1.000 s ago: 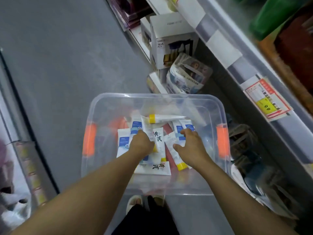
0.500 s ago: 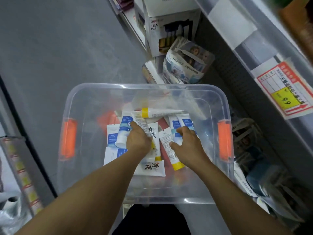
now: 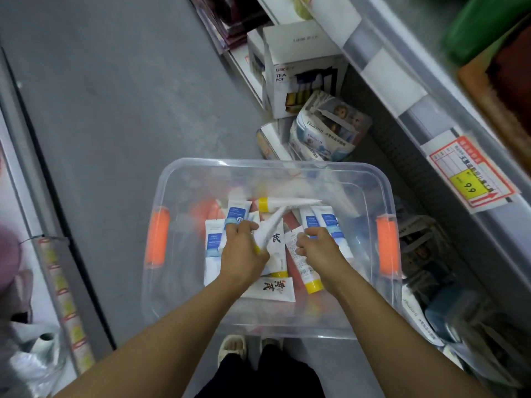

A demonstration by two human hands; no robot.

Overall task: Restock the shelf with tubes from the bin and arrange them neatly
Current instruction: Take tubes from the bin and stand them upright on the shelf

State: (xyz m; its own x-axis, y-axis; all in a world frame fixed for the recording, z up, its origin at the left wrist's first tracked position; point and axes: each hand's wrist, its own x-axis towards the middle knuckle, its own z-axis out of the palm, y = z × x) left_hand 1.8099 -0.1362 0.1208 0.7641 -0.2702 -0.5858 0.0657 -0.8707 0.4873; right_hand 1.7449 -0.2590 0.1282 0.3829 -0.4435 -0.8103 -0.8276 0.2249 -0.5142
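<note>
Head view, bin: a clear plastic storage bin with orange side handles sits on the grey floor beside the shelf.
Tubes: white tubes with blue labels lie toward the bin's left side; white tubes with yellow caps and black characters lie nearer the middle and near edge.
Left hand: the left hand grips a white yellow-capped tube, lifted and tilted up over the pile, blurred.
Right hand: the right hand has its fingers curled on a white tube with a yellow cap lying in the bin.
Shelf: the grey shelf edge runs along the right, carrying a red and yellow price tag.
Lower shelf: a white tea pot box stands there.
</note>
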